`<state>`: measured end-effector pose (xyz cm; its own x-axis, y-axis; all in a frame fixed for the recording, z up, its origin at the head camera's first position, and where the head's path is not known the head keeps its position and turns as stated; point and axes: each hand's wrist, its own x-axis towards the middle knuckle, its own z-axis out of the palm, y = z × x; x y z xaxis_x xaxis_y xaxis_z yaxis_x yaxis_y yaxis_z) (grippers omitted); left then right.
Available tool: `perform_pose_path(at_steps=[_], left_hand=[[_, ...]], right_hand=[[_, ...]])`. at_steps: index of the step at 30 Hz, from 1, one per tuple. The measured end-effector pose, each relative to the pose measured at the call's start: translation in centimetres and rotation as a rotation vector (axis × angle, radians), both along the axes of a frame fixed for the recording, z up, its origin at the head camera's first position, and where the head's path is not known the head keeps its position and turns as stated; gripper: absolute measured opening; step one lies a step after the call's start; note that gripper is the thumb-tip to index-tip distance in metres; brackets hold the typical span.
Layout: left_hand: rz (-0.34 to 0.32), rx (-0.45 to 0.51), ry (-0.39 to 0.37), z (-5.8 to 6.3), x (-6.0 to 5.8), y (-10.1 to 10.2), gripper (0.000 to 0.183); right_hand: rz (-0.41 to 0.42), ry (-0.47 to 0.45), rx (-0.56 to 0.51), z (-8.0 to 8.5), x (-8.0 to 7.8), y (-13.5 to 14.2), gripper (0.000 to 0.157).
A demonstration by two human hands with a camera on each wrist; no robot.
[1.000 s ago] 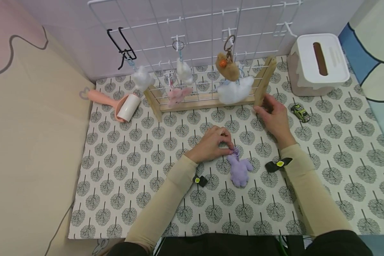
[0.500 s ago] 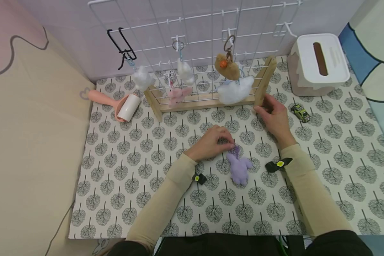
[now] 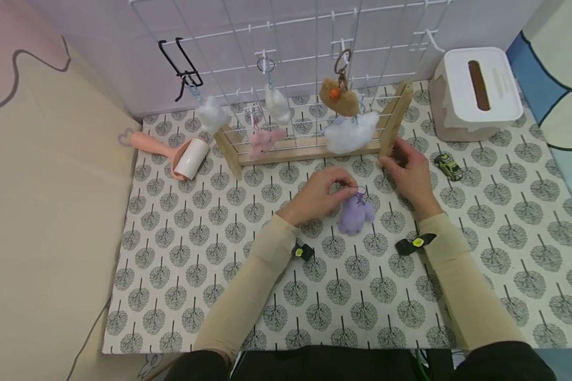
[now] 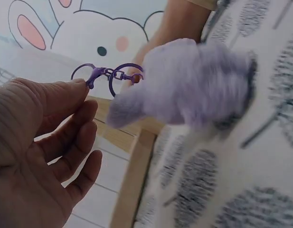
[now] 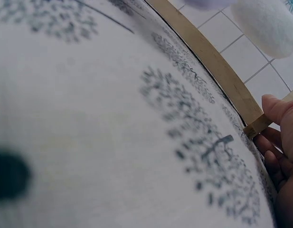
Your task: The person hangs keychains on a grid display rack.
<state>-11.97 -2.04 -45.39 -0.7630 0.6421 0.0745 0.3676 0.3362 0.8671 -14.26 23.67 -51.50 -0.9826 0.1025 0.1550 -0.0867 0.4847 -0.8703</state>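
Note:
In the head view my left hand [image 3: 325, 194] pinches the metal clasp of a purple plush keychain [image 3: 355, 216], near the middle of the table. The left wrist view shows thumb and forefinger on the purple clasp [image 4: 94, 76], with a split ring [image 4: 112, 85] linked by a short chain and the fuzzy plush [image 4: 193, 80] dangling beyond it. My right hand [image 3: 410, 172] grips the foot of the rack's right wooden leg [image 3: 394, 120]. In the right wrist view its thumb [image 5: 274, 108] lies on the wood, fingers beneath.
A white wire rack [image 3: 305, 84] bears several hanging plush charms, among them a brown one [image 3: 339, 100] and a pink one [image 3: 265, 142]. A lint roller [image 3: 190, 159] lies left. On the right are a tissue box [image 3: 476, 95] and a toy car [image 3: 448, 166].
My left hand has moved up toward the rack, lifting the purple plush keychain by its clasp so it now hangs. The right hand keeps its grip on the rack leg.

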Motion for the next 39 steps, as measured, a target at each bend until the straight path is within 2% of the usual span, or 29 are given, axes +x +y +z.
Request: perform_pose_path(at_steps=[3, 14, 18, 21, 23, 28, 30, 32, 35, 39], left_hand=[[0.010, 0.037, 0.015, 1.4, -0.5, 0.4, 0.005], [0.038, 0.159, 0.223, 7.3, -2.1, 1.9, 0.007], [0.048, 0.203, 0.299, 9.3, -2.2, 2.6, 0.007], [0.046, 0.233, 0.314, 10.7, -2.2, 3.3, 0.008], [0.046, 0.255, 0.311, 11.5, -2.3, 3.8, 0.008], [0.083, 0.294, 0.326, 13.2, -2.5, 4.9, 0.010], [0.106, 0.305, 0.338, 13.8, -2.7, 5.3, 0.011], [0.125, 0.310, 0.348, 14.4, -2.9, 5.6, 0.012], [0.148, 0.326, 0.357, 15.4, -3.1, 6.0, 0.012], [0.187, 0.341, 0.355, 16.5, -3.4, 6.5, 0.015]], right_hand=[[0.007, 0.003, -0.004, 0.0, 0.0, 0.0, 0.054], [0.029, 0.027, -0.050, 0.2, 0.0, 0.2, 0.051], [0.021, 0.056, -0.017, -0.1, 0.0, 0.5, 0.050], [-0.022, 0.033, 0.013, -0.2, 0.2, 0.5, 0.044], [-0.038, 0.002, -0.031, -0.3, 0.2, 0.4, 0.042], [-0.073, -0.067, -0.058, -0.1, 0.4, 0.3, 0.055], [-0.079, -0.078, -0.023, 0.0, 0.5, 0.3, 0.050], [-0.070, -0.069, 0.016, 0.0, 0.4, 0.3, 0.042], [-0.016, -0.051, 0.023, 0.0, 0.2, 0.3, 0.039], [0.019, -0.046, 0.008, 0.1, 0.0, 0.4, 0.050]])
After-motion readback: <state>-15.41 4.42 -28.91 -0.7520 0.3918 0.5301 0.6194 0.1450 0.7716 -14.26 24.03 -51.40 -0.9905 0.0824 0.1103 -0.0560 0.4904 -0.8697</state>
